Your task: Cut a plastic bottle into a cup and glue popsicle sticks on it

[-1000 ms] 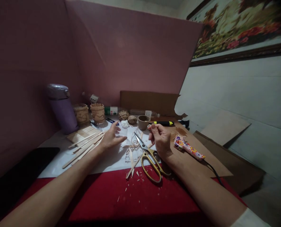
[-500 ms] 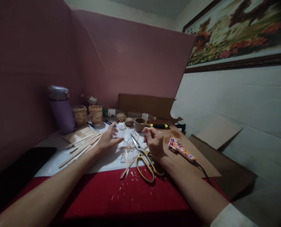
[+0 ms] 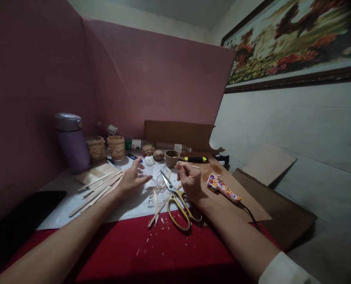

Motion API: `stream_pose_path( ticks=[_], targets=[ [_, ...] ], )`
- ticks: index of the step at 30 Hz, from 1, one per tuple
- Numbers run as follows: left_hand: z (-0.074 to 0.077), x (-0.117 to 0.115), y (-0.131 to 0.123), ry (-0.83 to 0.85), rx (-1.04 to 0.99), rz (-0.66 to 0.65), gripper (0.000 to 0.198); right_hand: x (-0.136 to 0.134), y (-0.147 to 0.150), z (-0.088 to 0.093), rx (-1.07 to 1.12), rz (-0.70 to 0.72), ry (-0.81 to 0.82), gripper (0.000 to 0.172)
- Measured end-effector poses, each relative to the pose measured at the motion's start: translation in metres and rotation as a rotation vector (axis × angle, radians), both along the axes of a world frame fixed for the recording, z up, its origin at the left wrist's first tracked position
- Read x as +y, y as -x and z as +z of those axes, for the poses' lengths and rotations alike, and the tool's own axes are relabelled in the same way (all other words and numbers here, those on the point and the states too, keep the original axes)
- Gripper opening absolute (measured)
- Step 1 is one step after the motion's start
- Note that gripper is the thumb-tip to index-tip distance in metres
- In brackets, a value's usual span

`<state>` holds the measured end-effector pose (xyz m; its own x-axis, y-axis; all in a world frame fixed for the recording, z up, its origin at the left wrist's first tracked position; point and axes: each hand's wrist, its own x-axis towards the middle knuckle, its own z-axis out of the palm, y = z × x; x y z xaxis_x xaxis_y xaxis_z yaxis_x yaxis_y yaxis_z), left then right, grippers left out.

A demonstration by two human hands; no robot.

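My left hand point(image 3: 134, 176) hovers over the white sheet with its fingers spread and nothing in them. Beside it lie several flat wooden craft sticks point(image 3: 100, 190). My right hand point(image 3: 190, 179) is closed in a pinch just in front of a small brown cup point(image 3: 172, 159); whatever is between its fingertips is too small to make out. Between my hands rest scissors point(image 3: 175, 197) with gold handles, their blades slightly parted and pointing away. Loose twine point(image 3: 160, 183) and cut stick pieces point(image 3: 156, 205) lie left of the blades.
A floral glue gun point(image 3: 223, 188) with a cord lies on cardboard point(image 3: 246, 211) at right. Behind are a yellow-black utility knife point(image 3: 196, 159), twine balls point(image 3: 158, 155), plastic bottles point(image 3: 169, 147), two decorated cups point(image 3: 116, 148) and a purple flask point(image 3: 72, 146). Wood scraps dot the red cloth point(image 3: 128, 252).
The whole view has shifted slightly, with things appearing a little further left and lower. Both hands keep nearly the same pose and place above the table.
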<state>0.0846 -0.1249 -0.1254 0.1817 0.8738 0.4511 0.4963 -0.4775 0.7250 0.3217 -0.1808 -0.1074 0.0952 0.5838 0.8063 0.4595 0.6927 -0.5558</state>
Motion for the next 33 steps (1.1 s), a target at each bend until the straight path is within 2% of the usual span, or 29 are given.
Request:
stream_pose_path(
  ticks=[14, 33],
  targets=[
    [0.0001, -0.0052, -0.0038, -0.036, 0.035, 0.008, 0.087, -0.0009, 0.0015, 0.0013, 0.027, 0.010, 0.064, 0.037],
    [-0.0002, -0.0027, -0.0026, -0.015, 0.010, -0.009, 0.094, 0.0046, -0.0002, -0.0040, 0.037, -0.007, 0.107, 0.037]
  ],
)
